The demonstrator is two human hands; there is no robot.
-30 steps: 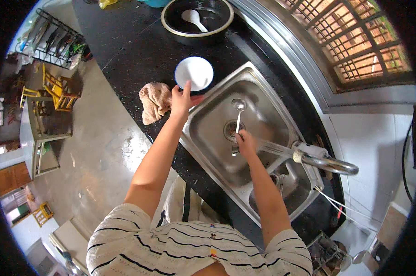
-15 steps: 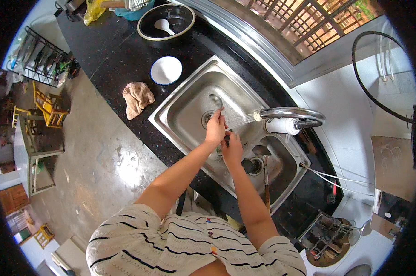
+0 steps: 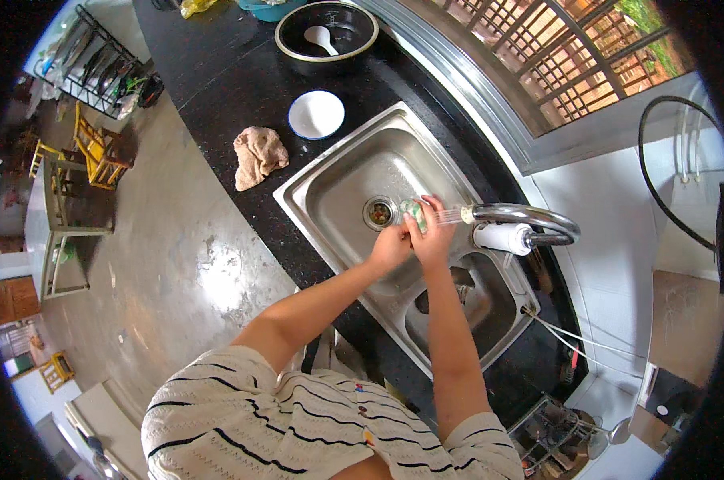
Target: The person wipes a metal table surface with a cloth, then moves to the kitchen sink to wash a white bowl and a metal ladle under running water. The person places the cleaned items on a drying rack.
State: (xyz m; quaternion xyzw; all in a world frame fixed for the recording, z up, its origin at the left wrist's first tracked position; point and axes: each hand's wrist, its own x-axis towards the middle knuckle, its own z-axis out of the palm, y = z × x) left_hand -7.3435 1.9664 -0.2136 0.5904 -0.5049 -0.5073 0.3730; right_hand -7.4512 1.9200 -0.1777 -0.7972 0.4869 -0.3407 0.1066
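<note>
Both my hands are together over the larger basin of the steel sink point(image 3: 330, 180), under water running from the curved faucet point(image 3: 530, 214). My right hand point(image 3: 434, 236) is closed on a small green-and-white object point(image 3: 413, 211) right beside the stream; its kind is not clear. Just left of it, my left hand point(image 3: 391, 246) is closed with its fingertips against the right hand; what it holds, if anything, is hidden. Coloured scraps lie in the drain strainer point(image 3: 379, 214) near my left hand.
Left of the sink, the black counter point(image 3: 210, 88) bears a white bowl point(image 3: 316, 114) and a crumpled tan cloth point(image 3: 259, 158). Farther back, a white ladle point(image 3: 320, 37) lies in a black basin point(image 3: 354, 42). A white cylinder point(image 3: 502, 238) stands beside the faucet.
My right hand has moved up beside the stream, bringing the green-and-white object into sight. My left hand has drawn back toward me, uncovering the drain strainer. The view has also shifted.
</note>
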